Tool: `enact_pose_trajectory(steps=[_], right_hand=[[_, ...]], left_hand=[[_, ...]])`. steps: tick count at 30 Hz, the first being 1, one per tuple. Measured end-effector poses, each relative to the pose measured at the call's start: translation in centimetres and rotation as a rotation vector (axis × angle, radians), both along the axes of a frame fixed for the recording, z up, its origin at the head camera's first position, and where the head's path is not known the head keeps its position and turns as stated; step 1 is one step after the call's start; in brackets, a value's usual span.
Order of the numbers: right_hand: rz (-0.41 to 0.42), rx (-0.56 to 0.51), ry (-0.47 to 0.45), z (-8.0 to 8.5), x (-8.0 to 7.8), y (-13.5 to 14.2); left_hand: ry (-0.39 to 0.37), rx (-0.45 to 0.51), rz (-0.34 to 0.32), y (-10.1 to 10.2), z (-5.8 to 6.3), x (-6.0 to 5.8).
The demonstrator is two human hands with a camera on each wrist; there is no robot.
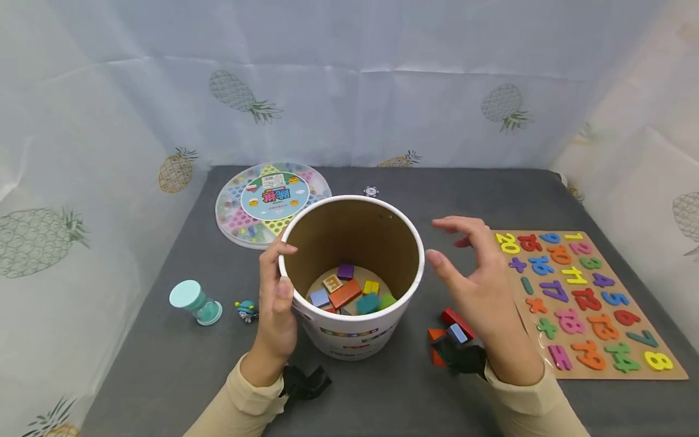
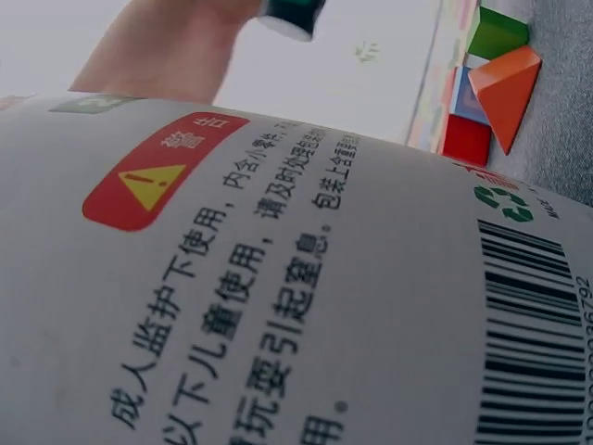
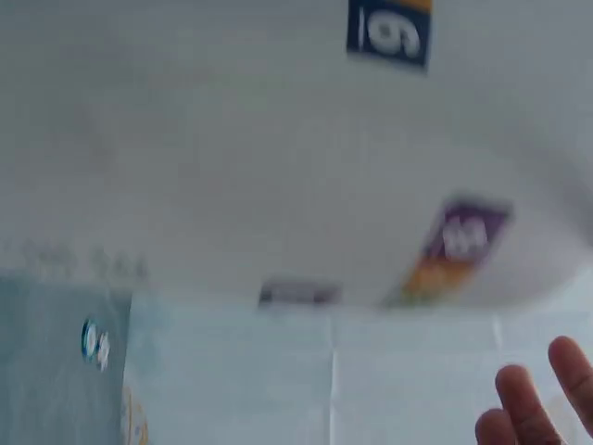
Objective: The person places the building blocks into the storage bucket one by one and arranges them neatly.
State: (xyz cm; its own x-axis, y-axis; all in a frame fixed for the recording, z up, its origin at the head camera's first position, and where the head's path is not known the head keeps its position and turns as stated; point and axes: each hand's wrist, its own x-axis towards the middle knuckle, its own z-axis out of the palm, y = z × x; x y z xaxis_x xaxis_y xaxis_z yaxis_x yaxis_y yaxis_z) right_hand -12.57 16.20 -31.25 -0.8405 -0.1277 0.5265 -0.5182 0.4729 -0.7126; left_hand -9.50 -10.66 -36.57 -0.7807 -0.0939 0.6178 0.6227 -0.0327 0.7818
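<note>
A white cylindrical bucket (image 1: 349,340) stands upright in the middle of the table, printed with a red warning label (image 2: 167,170) and a barcode. Inside, on its floor, lie several coloured blocks (image 1: 345,294), including one with the letter E; blue-green and lime pieces look blurred. My left hand (image 1: 276,315) holds the bucket's left side, fingertips over the rim and thumb at its near edge. To the right of the bucket my right hand (image 1: 480,285) hovers with fingers spread and loosely bent, thumb close to the rim, nothing between them.
Loose red and blue blocks (image 1: 457,332) lie below my right wrist. A number board (image 1: 595,303) is at the right. On the left are a teal hourglass (image 1: 198,302) and a small figurine (image 1: 247,311). Behind sit a round Chinese checkers set (image 1: 273,200) and a chip (image 1: 371,191).
</note>
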Motion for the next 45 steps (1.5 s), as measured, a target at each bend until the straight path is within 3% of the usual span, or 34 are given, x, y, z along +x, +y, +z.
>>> enact_pose_trajectory(steps=[2, 4, 9, 12, 16, 23, 28, 33, 38, 42, 45], right_hand=[[-0.027, 0.037, -0.059, -0.8, 0.2, 1.7], [-0.033, 0.144, -0.151, -2.0, 0.3, 3.7], [0.039, 0.460, -0.414, -6.3, 0.6, 7.8], [0.069, 0.549, -0.535, -8.7, 0.8, 8.8], [0.084, 0.579, -0.577, -10.4, 0.9, 8.7], [0.084, 0.579, -0.566, -10.3, -0.2, 7.3], [0.031, 0.578, -0.575, -10.4, -0.7, 7.2], [-0.051, 0.501, -0.478, -9.2, -0.4, 7.1], [-0.186, 0.279, -0.226, -4.5, 0.2, 5.5], [-0.114, -0.007, 0.017, -0.4, 1.4, 2.9], [-0.030, -0.123, 0.136, 2.2, 2.6, 0.3]], left_hand=[[-0.004, 0.012, -0.001, 0.0, -0.1, 0.1], [-0.002, 0.018, -0.005, 0.0, -0.1, 0.2], [-0.005, 0.034, -0.024, -0.2, -0.3, 0.5], [-0.013, 0.039, -0.029, -0.2, -0.3, 0.4], [-0.005, 0.039, -0.048, -0.3, -0.3, 0.2], [-0.007, 0.039, -0.037, -0.5, -0.4, 0.1], [0.001, 0.035, -0.056, -0.4, -0.3, 0.1], [0.010, 0.050, -0.060, -0.2, -0.3, 0.1], [0.016, 0.061, -0.055, -0.3, -0.1, 0.0], [0.006, 0.055, -0.051, -0.4, -0.2, 0.1], [0.002, 0.058, -0.053, -0.2, -0.3, 0.0]])
